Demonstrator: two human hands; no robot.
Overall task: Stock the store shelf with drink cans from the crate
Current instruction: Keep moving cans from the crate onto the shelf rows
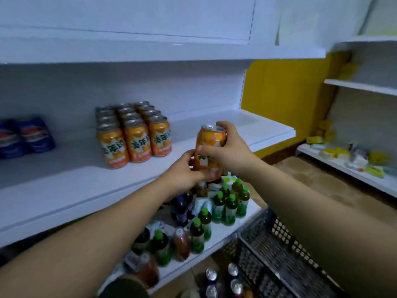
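An orange drink can (207,145) is held upright in the air in front of the white middle shelf (64,181). My left hand (184,173) grips its bottom and my right hand (227,151) wraps its upper side and rim. On the shelf to the left stands a block of several matching orange cans (133,134) in three rows. The dark plastic crate (272,250) sits low at the right, with several can tops (223,280) showing beside it at the bottom edge.
Blue cans (23,136) stand at the shelf's far left. The lower shelf (217,237) holds green-capped bottles (229,205) and darker bottles. A yellow wall panel (285,100) and another white shelf unit (361,162) with yellow items are at the right.
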